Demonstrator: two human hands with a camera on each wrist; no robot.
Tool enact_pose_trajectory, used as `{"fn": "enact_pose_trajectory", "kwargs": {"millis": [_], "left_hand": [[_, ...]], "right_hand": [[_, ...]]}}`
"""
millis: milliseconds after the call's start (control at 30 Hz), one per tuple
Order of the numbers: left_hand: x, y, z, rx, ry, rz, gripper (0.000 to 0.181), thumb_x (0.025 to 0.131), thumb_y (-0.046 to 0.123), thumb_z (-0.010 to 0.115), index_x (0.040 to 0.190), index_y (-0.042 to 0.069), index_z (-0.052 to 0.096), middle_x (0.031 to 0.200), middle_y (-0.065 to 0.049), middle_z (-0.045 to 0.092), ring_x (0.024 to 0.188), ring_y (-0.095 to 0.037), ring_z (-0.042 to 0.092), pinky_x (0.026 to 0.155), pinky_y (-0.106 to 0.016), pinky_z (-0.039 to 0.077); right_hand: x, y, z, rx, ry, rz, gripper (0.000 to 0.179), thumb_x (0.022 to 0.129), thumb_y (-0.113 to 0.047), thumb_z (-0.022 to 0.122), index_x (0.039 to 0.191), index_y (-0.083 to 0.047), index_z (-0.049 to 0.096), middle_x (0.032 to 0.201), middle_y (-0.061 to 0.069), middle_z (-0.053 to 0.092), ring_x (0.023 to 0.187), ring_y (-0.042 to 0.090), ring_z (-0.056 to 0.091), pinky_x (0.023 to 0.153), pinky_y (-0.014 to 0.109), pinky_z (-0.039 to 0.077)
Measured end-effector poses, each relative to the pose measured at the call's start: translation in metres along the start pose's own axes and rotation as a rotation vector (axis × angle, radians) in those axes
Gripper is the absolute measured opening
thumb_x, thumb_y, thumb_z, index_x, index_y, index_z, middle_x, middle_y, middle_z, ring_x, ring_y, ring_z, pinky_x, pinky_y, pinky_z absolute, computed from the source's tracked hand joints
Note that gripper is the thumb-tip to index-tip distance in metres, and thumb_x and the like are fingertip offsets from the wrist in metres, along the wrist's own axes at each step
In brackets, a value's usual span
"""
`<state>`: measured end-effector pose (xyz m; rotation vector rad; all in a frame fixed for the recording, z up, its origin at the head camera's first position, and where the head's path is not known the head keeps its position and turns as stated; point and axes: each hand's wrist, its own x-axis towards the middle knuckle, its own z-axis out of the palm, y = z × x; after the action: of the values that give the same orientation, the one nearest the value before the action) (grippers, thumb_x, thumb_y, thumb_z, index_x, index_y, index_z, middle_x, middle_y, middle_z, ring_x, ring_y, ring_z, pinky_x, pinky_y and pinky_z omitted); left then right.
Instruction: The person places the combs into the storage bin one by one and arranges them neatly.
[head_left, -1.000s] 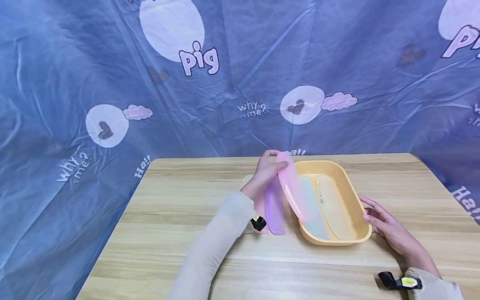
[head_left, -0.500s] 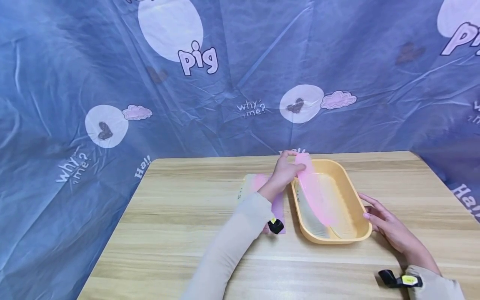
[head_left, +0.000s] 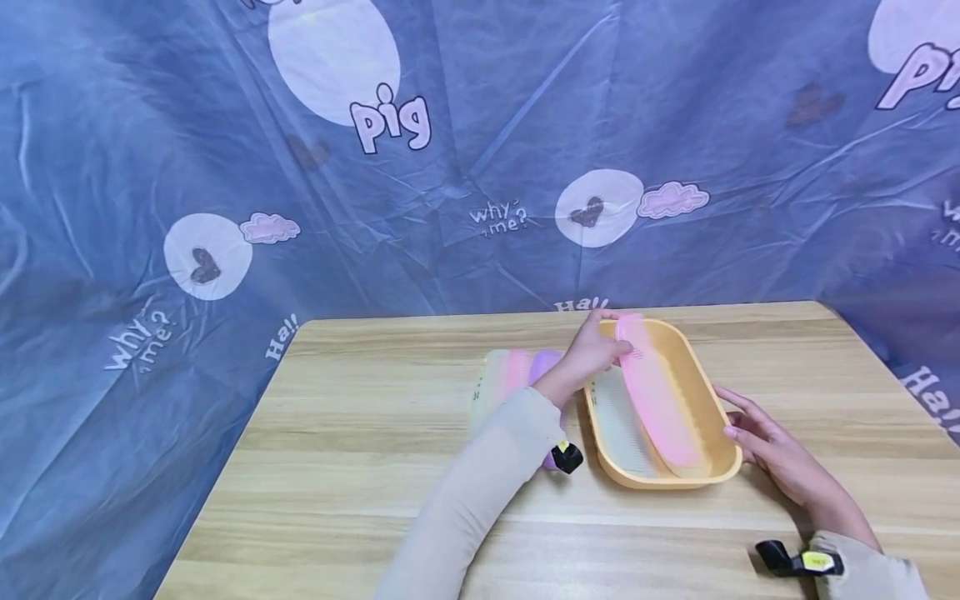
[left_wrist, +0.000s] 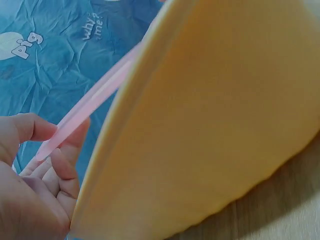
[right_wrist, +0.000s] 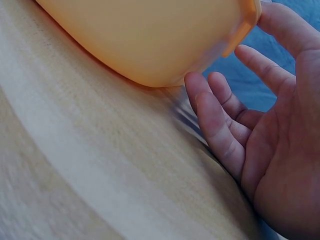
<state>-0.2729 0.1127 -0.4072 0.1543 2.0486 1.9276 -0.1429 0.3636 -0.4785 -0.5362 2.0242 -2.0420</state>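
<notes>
With thumb and fingers, my left hand (head_left: 588,354) pinches the upper end of a pink comb (head_left: 660,404). The comb slants down into a yellow plastic tray (head_left: 708,387), its far end held up near the rim. Inside the tray lies a pale blue-green comb (head_left: 618,425) on the left; a pale yellowish comb is mostly hidden under the pink one. My right hand (head_left: 780,454) stays at the tray's right side, thumb and index fingertips at the rim. In the right wrist view its other fingers (right_wrist: 220,125) are loosely bent below the rim.
Left of the tray, partly behind my left forearm, lie a pale green comb (head_left: 486,392), another pink comb (head_left: 514,371) and a purple comb (head_left: 546,362). All are on a wooden table (head_left: 360,433). A blue printed cloth (head_left: 465,125) hangs behind.
My left hand has carried the pink comb rightward from the tray's left rim to over the tray's inside, lowering it over the yellowish comb. The right hand has stayed at the rim.
</notes>
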Motion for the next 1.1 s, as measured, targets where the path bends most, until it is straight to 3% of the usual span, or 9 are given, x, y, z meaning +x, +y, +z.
{"fn": "enact_pose_trajectory", "kwargs": {"millis": [300, 633, 767, 933, 1100], "left_hand": [[0.001, -0.001, 0.012, 0.059, -0.051, -0.032, 0.049, 0.083, -0.008, 0.064, 0.12, 0.021, 0.05, 0.056, -0.002, 0.055, 0.05, -0.013, 0.05, 0.044, -0.02, 0.032], [0.001, -0.001, 0.015, 0.106, -0.065, -0.005, 0.05, 0.082, -0.005, 0.069, 0.123, 0.02, 0.055, 0.066, -0.006, 0.065, 0.053, -0.015, 0.05, 0.047, -0.021, 0.038], [0.0, 0.0, 0.016, 0.225, -0.049, -0.007, 0.05, 0.08, -0.001, 0.073, 0.122, 0.02, 0.058, 0.069, -0.004, 0.065, 0.056, -0.014, 0.054, 0.049, -0.021, 0.042], [-0.002, 0.0, 0.017, 0.46, -0.043, -0.011, 0.049, 0.078, 0.01, 0.077, 0.12, 0.027, 0.059, 0.068, 0.004, 0.063, 0.06, -0.008, 0.058, 0.057, -0.021, 0.044], [-0.001, 0.0, 0.019, 0.495, -0.022, -0.016, 0.05, 0.078, 0.012, 0.078, 0.12, 0.029, 0.059, 0.067, 0.005, 0.063, 0.06, -0.008, 0.059, 0.058, -0.022, 0.044]], "right_hand": [[0.0, -0.001, 0.001, -0.019, 0.006, 0.017, 0.061, 0.101, 0.005, 0.031, 0.153, -0.025, 0.024, 0.114, -0.007, 0.055, 0.099, 0.004, 0.063, 0.077, 0.023, 0.056], [-0.001, -0.002, -0.001, 0.016, 0.002, -0.015, 0.06, 0.1, 0.007, 0.03, 0.153, -0.023, 0.026, 0.115, -0.007, 0.058, 0.102, 0.004, 0.063, 0.08, 0.021, 0.055], [-0.001, -0.002, 0.0, 0.021, 0.0, -0.01, 0.06, 0.1, 0.007, 0.031, 0.152, -0.024, 0.025, 0.115, -0.007, 0.057, 0.101, 0.004, 0.063, 0.079, 0.022, 0.055], [0.0, -0.003, 0.001, 0.015, 0.002, 0.003, 0.061, 0.101, 0.006, 0.031, 0.153, -0.025, 0.025, 0.113, -0.006, 0.055, 0.099, 0.005, 0.063, 0.078, 0.024, 0.056], [-0.001, -0.002, 0.001, 0.008, 0.006, 0.003, 0.06, 0.101, 0.006, 0.031, 0.153, -0.024, 0.025, 0.114, -0.007, 0.056, 0.099, 0.004, 0.063, 0.078, 0.023, 0.056]]}}
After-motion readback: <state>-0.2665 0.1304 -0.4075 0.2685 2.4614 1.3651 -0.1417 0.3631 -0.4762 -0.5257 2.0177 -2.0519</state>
